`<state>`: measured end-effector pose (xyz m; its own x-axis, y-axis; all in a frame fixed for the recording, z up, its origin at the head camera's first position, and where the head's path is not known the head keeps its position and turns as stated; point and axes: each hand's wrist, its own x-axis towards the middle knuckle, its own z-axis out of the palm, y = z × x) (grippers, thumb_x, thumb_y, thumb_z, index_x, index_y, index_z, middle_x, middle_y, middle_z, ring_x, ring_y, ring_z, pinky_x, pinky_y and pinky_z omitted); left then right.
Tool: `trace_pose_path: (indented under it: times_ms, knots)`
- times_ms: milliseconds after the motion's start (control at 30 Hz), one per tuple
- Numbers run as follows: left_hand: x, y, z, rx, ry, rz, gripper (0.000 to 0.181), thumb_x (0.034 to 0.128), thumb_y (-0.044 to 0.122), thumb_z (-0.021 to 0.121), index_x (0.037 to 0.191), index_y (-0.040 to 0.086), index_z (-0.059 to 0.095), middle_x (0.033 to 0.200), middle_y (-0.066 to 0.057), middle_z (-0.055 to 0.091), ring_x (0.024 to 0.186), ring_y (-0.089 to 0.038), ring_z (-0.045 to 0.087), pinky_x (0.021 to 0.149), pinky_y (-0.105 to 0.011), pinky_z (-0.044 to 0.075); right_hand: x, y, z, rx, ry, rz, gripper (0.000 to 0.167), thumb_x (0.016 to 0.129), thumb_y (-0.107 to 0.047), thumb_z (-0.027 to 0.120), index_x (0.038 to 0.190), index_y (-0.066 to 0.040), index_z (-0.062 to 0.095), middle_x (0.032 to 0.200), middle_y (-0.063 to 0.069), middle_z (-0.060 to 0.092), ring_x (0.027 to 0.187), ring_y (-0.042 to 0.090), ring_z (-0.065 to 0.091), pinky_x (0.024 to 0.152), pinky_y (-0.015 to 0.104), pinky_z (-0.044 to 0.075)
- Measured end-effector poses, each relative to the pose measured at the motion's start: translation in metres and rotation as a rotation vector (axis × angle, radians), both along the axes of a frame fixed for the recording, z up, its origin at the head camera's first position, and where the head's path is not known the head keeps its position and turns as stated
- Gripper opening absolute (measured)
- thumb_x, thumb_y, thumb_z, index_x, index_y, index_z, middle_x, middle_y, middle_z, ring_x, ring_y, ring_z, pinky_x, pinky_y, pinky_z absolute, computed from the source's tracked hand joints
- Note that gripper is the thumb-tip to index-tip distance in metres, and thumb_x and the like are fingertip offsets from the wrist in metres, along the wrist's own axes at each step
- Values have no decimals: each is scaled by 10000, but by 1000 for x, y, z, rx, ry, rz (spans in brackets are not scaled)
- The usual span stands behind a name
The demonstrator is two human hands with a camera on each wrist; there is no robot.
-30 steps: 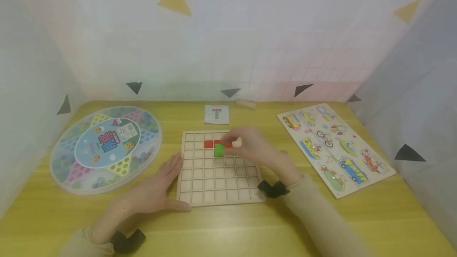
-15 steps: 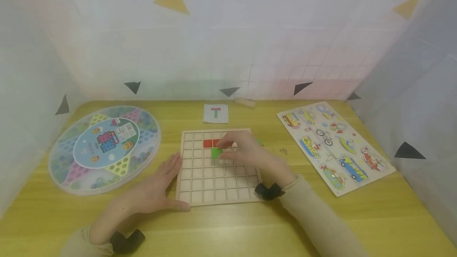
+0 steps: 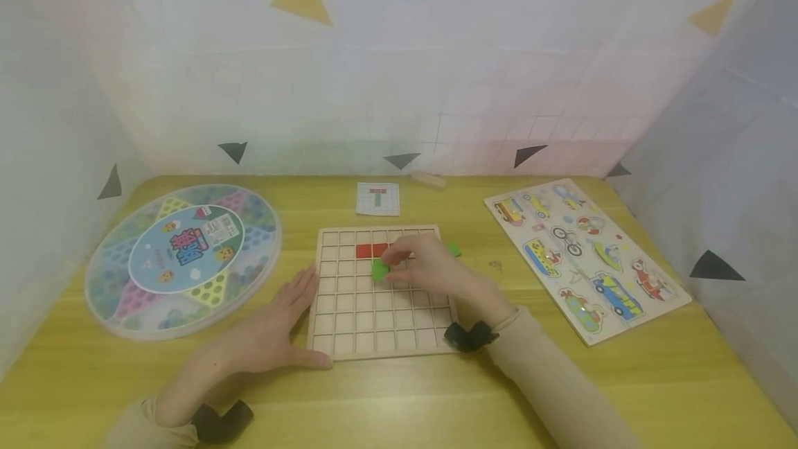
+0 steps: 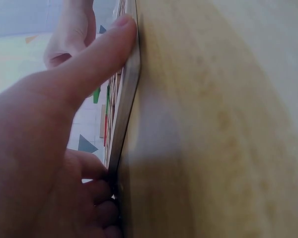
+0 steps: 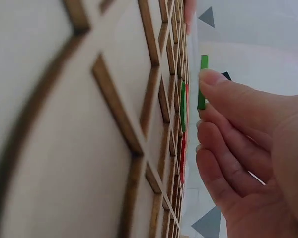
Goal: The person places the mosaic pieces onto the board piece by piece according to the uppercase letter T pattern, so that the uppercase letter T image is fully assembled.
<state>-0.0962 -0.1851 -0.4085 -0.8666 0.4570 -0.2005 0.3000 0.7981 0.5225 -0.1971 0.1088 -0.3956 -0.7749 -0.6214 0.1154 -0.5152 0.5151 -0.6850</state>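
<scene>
In the head view a square wooden grid board (image 3: 355, 302) lies mid-table. My right hand (image 3: 429, 265) pinches a small green square tile (image 5: 202, 82) between thumb and fingers, just above the board's upper middle. The right wrist view shows that tile apart from the grid, with another green tile (image 5: 183, 106) set in the board beside red tiles (image 5: 183, 157). Red tiles (image 3: 371, 250) form a row in the head view, its right part hidden by my fingers. My left hand (image 3: 264, 335) rests against the board's left edge, fingers extended and thumb (image 4: 107, 47) at the near corner.
A pattern card (image 3: 377, 199) with a red and green T lies behind the board, near a wooden block (image 3: 428, 181). A green piece (image 3: 454, 249) lies right of the board. A round marble-game box (image 3: 183, 262) stands left, a vehicle picture puzzle (image 3: 586, 258) right.
My right hand has shifted slightly left and toward me with the green tile, covering more of the red row's right end. A green piece right of the board has come into sight. My left hand stays put.
</scene>
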Motion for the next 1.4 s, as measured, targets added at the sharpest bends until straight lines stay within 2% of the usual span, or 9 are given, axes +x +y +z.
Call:
trace_pose_path:
  times_ms: [167, 500, 767, 1067, 1400]
  knots:
    - [0, 0, 0, 8, -6, 3, 1331, 700, 771, 707, 1616, 120, -6, 1691, -59, -76, 1542, -367, 5, 1216, -575, 185, -1, 2, -3, 24, -24, 2, 248, 808, -203, 849, 1030, -150, 751, 975, -86, 739, 913, 100, 664, 849, 294, 571]
    - [1, 0, 2, 14, -12, -1, 1335, 701, 777, 699, 1615, 113, -13, 1691, -79, -67, 1537, -393, 14, 1211, -596, 184, -2, 2, -7, 44, -60, 28, 249, 801, -182, 855, 1020, -146, 743, 974, -67, 738, 899, 99, 669, 838, 275, 574]
    - [0, 0, 2, 3, -8, -1, 1337, 699, 781, 698, 1615, 115, -13, 1691, -71, -77, 1538, -385, 9, 1213, -588, 181, -3, 2, -8, 55, -58, 47, 270, 783, -190, 869, 1012, -132, 737, 972, -53, 739, 902, 71, 673, 850, 228, 564]
    - [2, -1, 3, 18, -11, -4, 1319, 712, 779, 688, 1612, 88, 16, 1689, -101, -66, 1530, -417, 21, 1200, -617, 197, -2, 1, -7, 45, -81, 36, 272, 779, -178, 870, 1010, -128, 735, 978, -46, 739, 901, 75, 677, 837, 221, 568]
    - [2, -1, 3, 21, -11, -8, 1318, 713, 782, 684, 1613, 94, 10, 1689, -89, -77, 1537, -396, 7, 1208, -599, 183, -2, 2, -8, 46, -63, 26, 272, 772, -187, 876, 999, -147, 732, 969, -62, 735, 888, 59, 662, 835, 230, 563]
